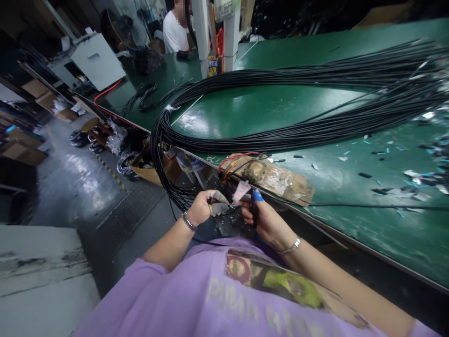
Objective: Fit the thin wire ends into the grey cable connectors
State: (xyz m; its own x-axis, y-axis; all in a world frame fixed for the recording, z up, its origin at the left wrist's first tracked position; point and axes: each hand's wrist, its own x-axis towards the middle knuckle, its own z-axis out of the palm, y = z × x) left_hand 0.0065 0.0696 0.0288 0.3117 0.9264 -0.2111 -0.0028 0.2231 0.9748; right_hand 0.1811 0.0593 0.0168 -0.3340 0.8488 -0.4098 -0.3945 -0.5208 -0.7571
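Observation:
My left hand (209, 204) is closed with grey covers on its fingertips, pinching the end of a thin black cable (231, 211). Thin, partly blurred strands show between my two hands. In my right hand (259, 214), whose thumb wears a blue cover, is a dark-handled tool (253, 213). A pale wedge-shaped piece (241, 191) stands up beside that hand; whether it belongs to the tool I cannot tell. Both hands are close together in front of the table edge. Just beyond them lies a worn wooden block (270, 175) with red and black wires around its left end.
A long bundle of black cables (245, 142) loops across the green table (224, 110) and hangs over its edge. Cut scraps (417, 185) litter the right side. A white box-shaped machine (98, 61) stands far left. A person in white (174, 32) is behind the table.

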